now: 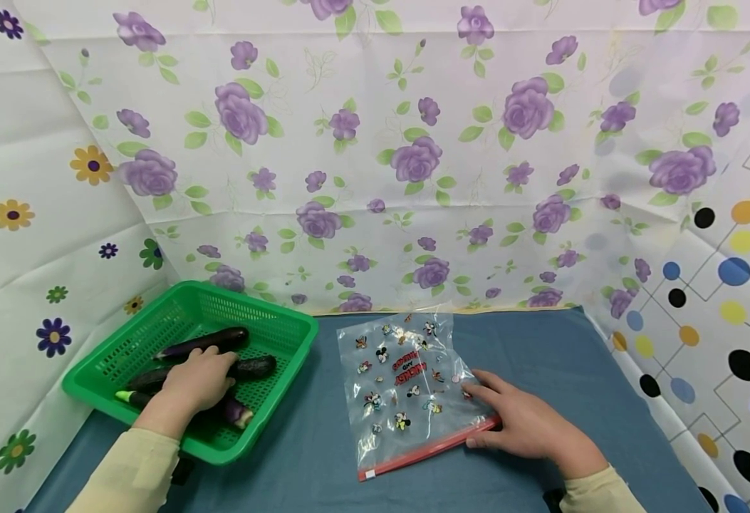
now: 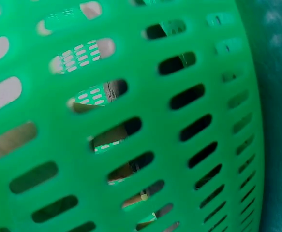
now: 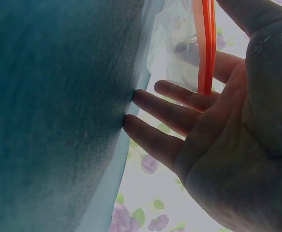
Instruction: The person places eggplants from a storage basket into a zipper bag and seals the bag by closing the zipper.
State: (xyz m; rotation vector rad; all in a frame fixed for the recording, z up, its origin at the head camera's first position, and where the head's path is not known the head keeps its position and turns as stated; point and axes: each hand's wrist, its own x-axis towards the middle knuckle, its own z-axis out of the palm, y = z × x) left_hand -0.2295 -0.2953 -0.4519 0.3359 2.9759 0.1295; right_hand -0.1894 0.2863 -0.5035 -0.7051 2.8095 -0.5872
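In the head view my left hand (image 1: 198, 381) reaches into the green basket (image 1: 285, 335) and lies over several dark, long vegetables. A glossy eggplant (image 1: 217, 340) is just beyond the fingers, and a black, rough-skinned vegetable (image 1: 256, 368) passes beneath the hand. The fingertips are hidden, so whether they grip it is unclear. My right hand (image 1: 528, 420) is at the right edge of a clear printed zip bag (image 1: 407, 392), fingers over it and thumb below its red slider strip (image 1: 429, 449). In the right wrist view the fingers (image 3: 165, 111) are loosely spread.
A blue cloth (image 1: 304, 442) covers the table. Flowered sheeting (image 1: 375, 178) stands behind it, with printed side sheets at left and right. The basket's slotted wall (image 2: 131, 121) fills most of the left wrist view and hides the left hand.
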